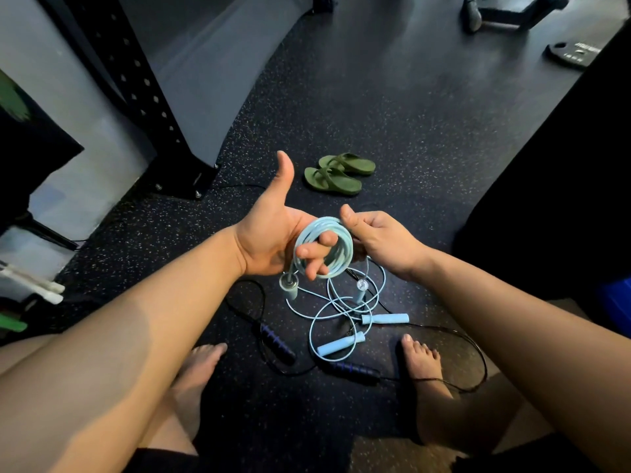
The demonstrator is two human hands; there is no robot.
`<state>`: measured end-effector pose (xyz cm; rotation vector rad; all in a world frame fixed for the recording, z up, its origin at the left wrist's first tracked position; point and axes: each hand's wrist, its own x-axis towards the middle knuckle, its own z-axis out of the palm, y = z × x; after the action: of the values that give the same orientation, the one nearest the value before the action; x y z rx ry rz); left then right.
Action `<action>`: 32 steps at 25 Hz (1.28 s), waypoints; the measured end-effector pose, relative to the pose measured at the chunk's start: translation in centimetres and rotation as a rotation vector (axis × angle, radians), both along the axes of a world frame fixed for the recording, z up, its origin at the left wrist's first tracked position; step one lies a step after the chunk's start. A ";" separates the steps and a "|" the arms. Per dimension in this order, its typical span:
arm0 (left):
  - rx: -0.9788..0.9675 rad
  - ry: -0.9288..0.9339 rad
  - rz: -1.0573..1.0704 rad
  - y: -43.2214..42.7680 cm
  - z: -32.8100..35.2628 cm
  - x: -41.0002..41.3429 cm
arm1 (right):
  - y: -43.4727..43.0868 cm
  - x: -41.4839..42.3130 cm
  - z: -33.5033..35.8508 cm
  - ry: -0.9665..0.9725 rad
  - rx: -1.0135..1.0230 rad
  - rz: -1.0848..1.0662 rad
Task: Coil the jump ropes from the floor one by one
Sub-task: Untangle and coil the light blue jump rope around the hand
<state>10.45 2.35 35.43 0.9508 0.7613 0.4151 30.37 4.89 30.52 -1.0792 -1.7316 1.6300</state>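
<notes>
A light blue jump rope is wound in several loops around the fingers of my left hand, whose thumb sticks up. One of its handles hangs below that hand. My right hand pinches the right side of the coil. A second light blue rope lies tangled on the floor between my bare feet, with two pale handles. A black rope with dark purple handles lies around it.
Green sandals sit on the speckled floor beyond my hands. A black rack upright stands at the left, a dark bulky object at the right, and gym gear lies far back.
</notes>
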 end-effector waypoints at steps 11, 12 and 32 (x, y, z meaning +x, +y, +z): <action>-0.001 -0.477 0.664 1.6 1.0 -2.0 | -0.1 0.1 -1.8 -0.237 -0.129 0.134; 0.012 -0.476 0.710 1.6 0.9 -1.9 | -0.1 0.1 -1.9 -0.271 -0.126 0.172; 0.098 0.420 -0.018 0.9 -1.1 0.0 | -0.6 -0.1 1.5 -0.036 0.049 0.135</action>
<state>10.48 3.27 34.31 1.1534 1.1186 0.2388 30.30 4.29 31.99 -0.9934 -1.8948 1.6480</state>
